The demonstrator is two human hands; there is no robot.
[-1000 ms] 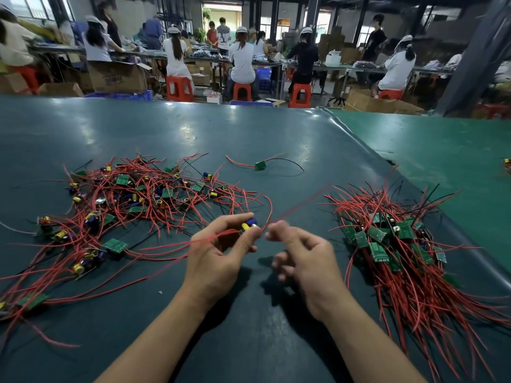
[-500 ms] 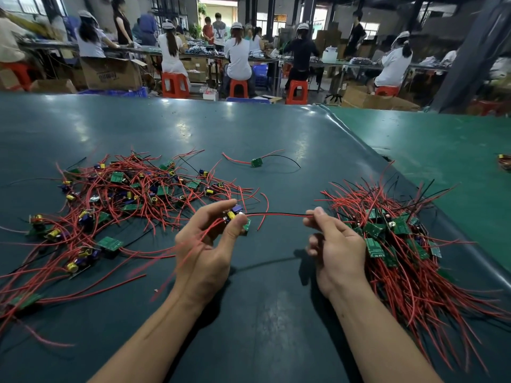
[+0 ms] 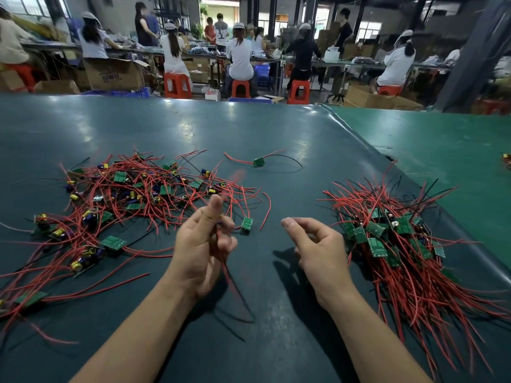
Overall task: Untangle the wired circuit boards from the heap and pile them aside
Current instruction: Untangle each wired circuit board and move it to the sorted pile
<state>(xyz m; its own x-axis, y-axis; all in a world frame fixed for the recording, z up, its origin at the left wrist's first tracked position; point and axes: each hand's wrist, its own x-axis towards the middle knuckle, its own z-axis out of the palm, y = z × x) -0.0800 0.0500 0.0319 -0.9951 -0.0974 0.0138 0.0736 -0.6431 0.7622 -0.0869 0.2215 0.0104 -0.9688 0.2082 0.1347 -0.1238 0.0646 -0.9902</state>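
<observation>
A tangled heap (image 3: 132, 197) of small green circuit boards with red wires covers the left of the dark mat. A sorted pile (image 3: 392, 239) of boards lies at the right, its wires trailing toward me. My left hand (image 3: 203, 241) is raised between them and grips a wired board; the board is hidden in the fingers and blurred red wires hang below the palm. A loose board (image 3: 246, 224) lies just right of that hand. My right hand (image 3: 315, 244) hovers beside the pile, fingers loosely curled, holding nothing.
A single board (image 3: 258, 162) with one red and one black wire lies apart, farther back on the mat (image 3: 276, 313). A green table (image 3: 442, 150) adjoins at the right. Several seated people work at benches in the background.
My right hand has let go of the red wire it was pulling and moved back toward the middle. My left hand has lifted and turned, thumb up, with the wires swinging below it.
</observation>
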